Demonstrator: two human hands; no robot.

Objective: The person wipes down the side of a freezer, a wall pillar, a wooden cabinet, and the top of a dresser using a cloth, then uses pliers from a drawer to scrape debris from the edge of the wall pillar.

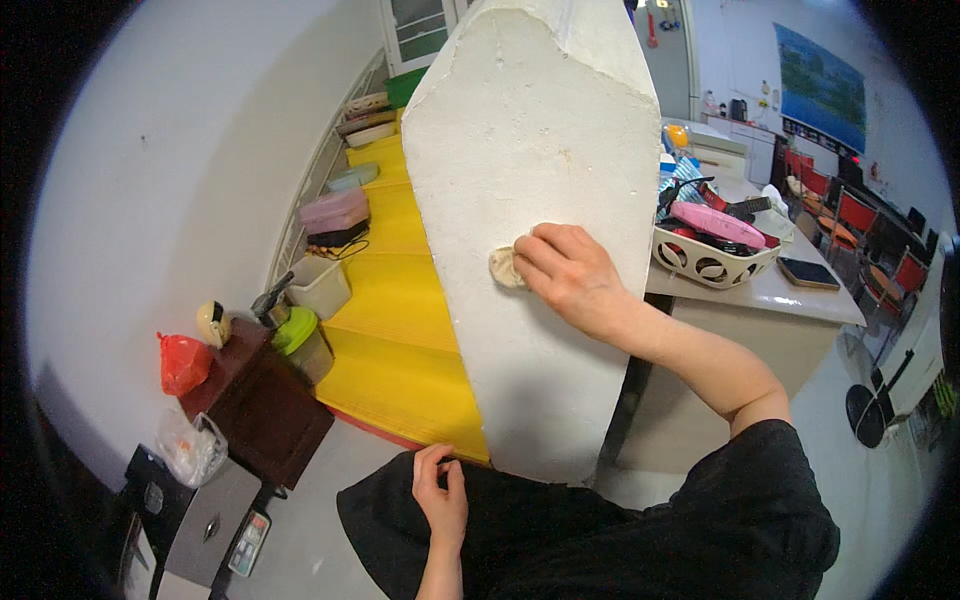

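Note:
My right hand (568, 281) pinches a cream cloth pad or sponge (505, 268) against the middle of a tall white panel (517, 180), which looks like the painted side wall of a staircase. The panel's surface has small pits and marks, with a ragged raised edge near its top. Close to the panel's lower left corner, in front of black clothing, my left hand (441, 487) is loosely curled with nothing visible in it. Yellow-covered stairs (397, 300) rise just left of the panel.
Against the wall stand a white bin (319, 289), a green-lidded container (304, 337) and a dark wooden cabinet (259, 405). Right of the panel, a counter (810, 300) bears a full white basket (712, 259) and a phone (808, 273). Red chairs (855, 214) stand farther right.

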